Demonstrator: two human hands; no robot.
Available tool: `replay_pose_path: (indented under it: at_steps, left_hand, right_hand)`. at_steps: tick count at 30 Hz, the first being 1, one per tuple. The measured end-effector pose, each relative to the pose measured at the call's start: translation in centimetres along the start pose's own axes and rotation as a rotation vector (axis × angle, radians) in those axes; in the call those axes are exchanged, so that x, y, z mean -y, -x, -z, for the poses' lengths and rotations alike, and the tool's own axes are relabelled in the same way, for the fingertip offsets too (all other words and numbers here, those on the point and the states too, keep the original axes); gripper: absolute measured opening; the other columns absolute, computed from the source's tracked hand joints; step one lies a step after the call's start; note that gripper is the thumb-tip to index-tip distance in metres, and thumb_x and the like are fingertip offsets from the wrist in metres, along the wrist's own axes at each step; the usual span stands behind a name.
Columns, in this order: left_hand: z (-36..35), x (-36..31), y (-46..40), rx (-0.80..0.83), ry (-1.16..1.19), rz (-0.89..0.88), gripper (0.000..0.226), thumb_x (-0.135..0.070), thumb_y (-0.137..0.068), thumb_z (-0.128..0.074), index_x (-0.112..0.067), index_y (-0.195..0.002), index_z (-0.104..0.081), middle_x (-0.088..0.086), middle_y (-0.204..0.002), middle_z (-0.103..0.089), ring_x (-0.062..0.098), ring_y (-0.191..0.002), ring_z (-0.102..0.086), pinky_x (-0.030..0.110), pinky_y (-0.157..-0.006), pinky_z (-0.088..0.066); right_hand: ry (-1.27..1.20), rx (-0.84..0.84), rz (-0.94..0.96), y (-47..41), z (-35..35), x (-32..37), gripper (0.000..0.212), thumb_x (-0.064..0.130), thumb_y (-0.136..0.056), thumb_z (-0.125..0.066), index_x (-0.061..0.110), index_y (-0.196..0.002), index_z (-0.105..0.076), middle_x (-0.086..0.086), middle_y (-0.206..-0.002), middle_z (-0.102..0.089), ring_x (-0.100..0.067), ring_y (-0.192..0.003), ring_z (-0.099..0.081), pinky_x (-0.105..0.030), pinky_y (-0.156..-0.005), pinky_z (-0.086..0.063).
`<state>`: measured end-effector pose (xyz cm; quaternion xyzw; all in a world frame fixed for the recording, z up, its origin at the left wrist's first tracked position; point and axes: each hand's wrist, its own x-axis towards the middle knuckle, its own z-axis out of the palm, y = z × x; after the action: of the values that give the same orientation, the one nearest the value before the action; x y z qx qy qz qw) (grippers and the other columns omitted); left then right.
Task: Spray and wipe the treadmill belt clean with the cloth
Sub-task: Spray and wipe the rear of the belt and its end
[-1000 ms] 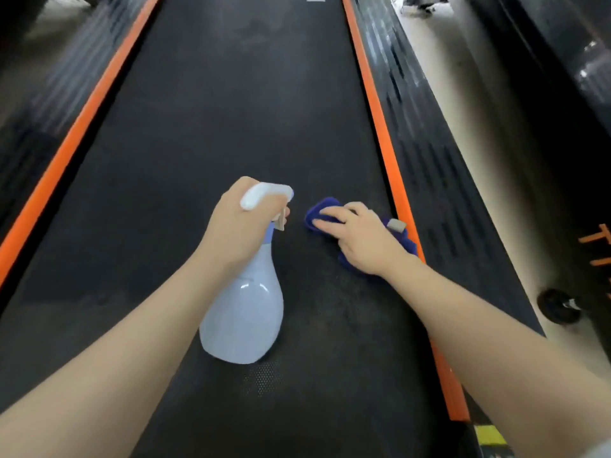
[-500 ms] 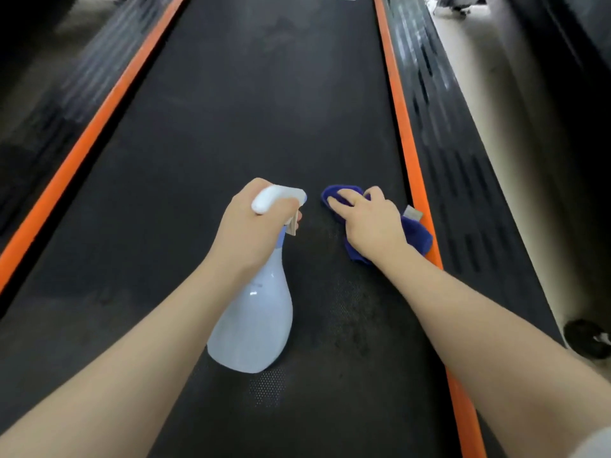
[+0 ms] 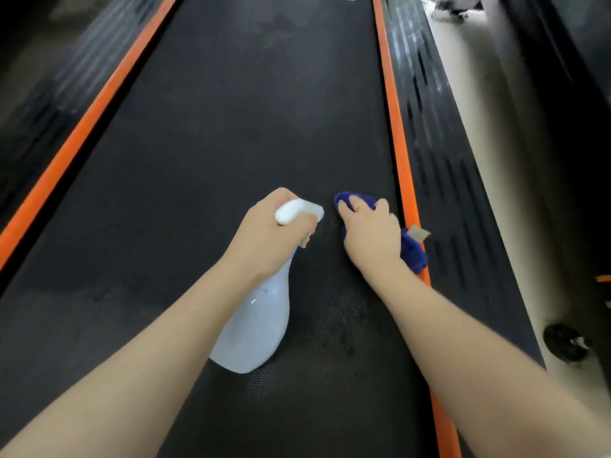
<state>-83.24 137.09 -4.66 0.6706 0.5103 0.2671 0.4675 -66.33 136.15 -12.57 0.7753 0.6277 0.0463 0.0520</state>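
On the far left we see an orange side strip (image 3: pixel 76 143) edging the black treadmill belt (image 3: pixel 231 127). Toward the middle, our left hand (image 3: pixel 267 236) grips the neck of a pale blue spray bottle (image 3: pixel 254 328), fingers curled round its white trigger head, the bottle's base just above the belt. Just beside it, our right hand (image 3: pixel 370 233) presses a blue cloth (image 3: pixel 413 251) flat on the belt, fingers fairly straight and lying over it. The cloth's tan tag touches the right orange strip (image 3: pixel 396 143), next to the ribbed black side rail (image 3: pixel 456 200)
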Motion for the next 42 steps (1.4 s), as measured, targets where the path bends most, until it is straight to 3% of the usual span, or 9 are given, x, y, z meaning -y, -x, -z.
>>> replay_pose_path:
  at_steps: [6,11,17,23,29,31,33,36,42]
  left_hand:
    - [-0.3,-0.5,0.5,0.071,0.007,0.043,0.012,-0.026,-0.083,-0.06,-0.017,-0.091,-0.063,-0.003,-0.083,-0.068,0.014,-0.084,-0.064,0.032,-0.075,-0.052]
    - [-0.5,-0.3,0.4,0.083,0.009,0.024,0.011,-0.029,-0.083,-0.059,-0.019,-0.086,-0.062,-0.007,-0.068,-0.063,0.017,-0.083,-0.065,0.032,-0.074,-0.053]
    - [-0.4,-0.3,-0.2,0.104,0.004,0.084,0.013,-0.028,-0.083,-0.058,-0.019,-0.09,-0.065,-0.006,-0.075,-0.066,0.01,-0.072,-0.061,0.026,-0.067,-0.048]
    - [0.5,0.1,0.5,-0.004,0.019,0.054,0.025,-0.033,-0.073,-0.055,-0.017,-0.09,-0.065,-0.004,-0.086,-0.068,0.008,-0.073,-0.059,0.026,-0.066,-0.046]
    - [1.0,-0.1,1.1,-0.079,0.04,0.052,0.029,-0.032,-0.075,-0.053,-0.019,-0.097,-0.066,-0.009,-0.088,-0.069,0.003,-0.082,-0.063,0.019,-0.069,-0.047]
    - [1.4,0.1,1.0,-0.115,0.052,0.057,0.026,-0.028,-0.076,-0.053,-0.021,-0.096,-0.068,-0.011,-0.088,-0.068,0.0,-0.084,-0.063,0.014,-0.069,-0.047]
    - [1.8,0.1,1.1,-0.143,0.057,0.055,0.027,-0.027,-0.076,-0.052,-0.022,-0.097,-0.068,-0.013,-0.088,-0.068,-0.002,-0.084,-0.063,0.009,-0.066,-0.045]
    - [1.7,-0.1,1.6,-0.169,0.056,0.046,0.025,-0.025,-0.078,-0.053,-0.018,-0.098,-0.067,-0.01,-0.085,-0.067,-0.004,-0.081,-0.062,0.006,-0.063,-0.042]
    - [1.6,0.0,2.8,-0.114,0.007,0.137,0.018,-0.021,-0.084,-0.058,-0.01,-0.097,-0.063,-0.006,-0.084,-0.07,-0.001,-0.078,-0.063,0.017,-0.068,-0.045]
  right_hand:
    - [0.223,-0.067,0.095,3.8,-0.6,-1.1,0.038,0.006,-0.078,-0.034,0.012,-0.096,-0.067,-0.005,-0.091,-0.064,-0.025,-0.072,-0.052,-0.032,-0.055,-0.033]
    - [0.247,-0.013,-0.05,-2.7,0.3,-2.4,0.026,0.008,-0.092,-0.036,0.008,-0.113,-0.051,-0.007,-0.108,-0.055,-0.026,-0.099,-0.046,-0.033,-0.072,-0.032]
    - [0.209,0.064,0.067,5.0,0.3,-2.5,0.037,0.011,-0.081,-0.054,0.008,-0.118,-0.061,-0.006,-0.115,-0.063,-0.024,-0.084,-0.055,-0.032,-0.062,-0.038]
    - [-0.04,0.027,0.069,-1.7,0.2,-2.5,0.05,0.012,-0.095,-0.04,0.017,-0.144,-0.029,0.003,-0.152,-0.026,-0.027,-0.113,-0.04,-0.034,-0.08,-0.038]
    - [-0.22,-0.103,0.846,3.6,-1.0,-1.2,0.057,0.003,-0.063,-0.073,0.023,-0.117,-0.066,0.004,-0.125,-0.062,-0.024,-0.071,-0.054,-0.028,-0.052,-0.048]
    - [-0.203,-0.084,0.861,1.0,-0.9,-2.0,0.051,0.004,-0.073,-0.062,0.025,-0.119,-0.064,0.004,-0.13,-0.059,-0.027,-0.077,-0.054,-0.032,-0.059,-0.051]
    - [-0.157,-0.014,0.617,-2.2,0.0,-2.1,0.051,0.01,-0.09,-0.042,0.032,-0.135,-0.048,0.006,-0.147,-0.039,-0.028,-0.098,-0.046,-0.035,-0.076,-0.046]
    - [-0.176,0.055,0.445,-2.3,0.3,-1.2,0.048,0.016,-0.095,-0.039,0.032,-0.141,-0.037,0.007,-0.152,-0.025,-0.026,-0.11,-0.036,-0.031,-0.073,-0.037]
    - [-0.231,0.023,0.965,9.0,-0.6,-1.1,0.057,0.017,-0.063,-0.073,0.027,-0.118,-0.064,0.005,-0.125,-0.06,-0.021,-0.072,-0.052,-0.025,-0.047,-0.042]
